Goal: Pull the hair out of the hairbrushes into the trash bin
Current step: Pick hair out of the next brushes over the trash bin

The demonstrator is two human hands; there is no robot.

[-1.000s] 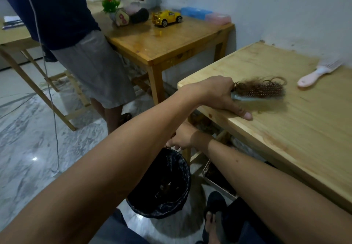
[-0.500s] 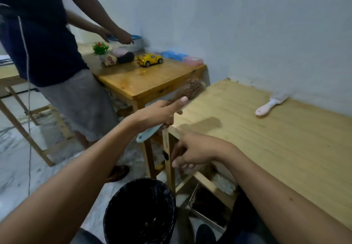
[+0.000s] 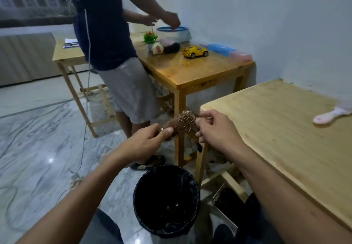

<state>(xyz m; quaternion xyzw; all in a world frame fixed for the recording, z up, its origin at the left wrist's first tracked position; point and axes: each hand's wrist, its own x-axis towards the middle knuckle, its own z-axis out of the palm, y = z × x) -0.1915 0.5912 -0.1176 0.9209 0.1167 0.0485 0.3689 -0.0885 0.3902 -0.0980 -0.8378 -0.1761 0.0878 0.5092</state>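
Note:
My left hand [image 3: 144, 142] grips a hairbrush [image 3: 180, 124] by its handle and holds it in the air, bristle head matted with brown hair. My right hand [image 3: 215, 129] is at the far end of the brush head, fingertips pinching at the hair there. Directly below stands a black-lined trash bin [image 3: 150, 222] on the floor with a little hair inside. A second, pink-handled hairbrush [image 3: 330, 115] lies on the light wooden table [image 3: 276, 129] at the right edge of view.
Another person [image 3: 112, 49] stands ahead at a darker wooden table [image 3: 192, 72] that carries a yellow toy car [image 3: 194, 51], a blue-rimmed bowl and boxes. A cable [image 3: 86, 95] hangs to the marble floor. A box sits under my table.
The brush has come off the table and over the bin in my left hand. My right hand rose from below the table edge to the brush head.

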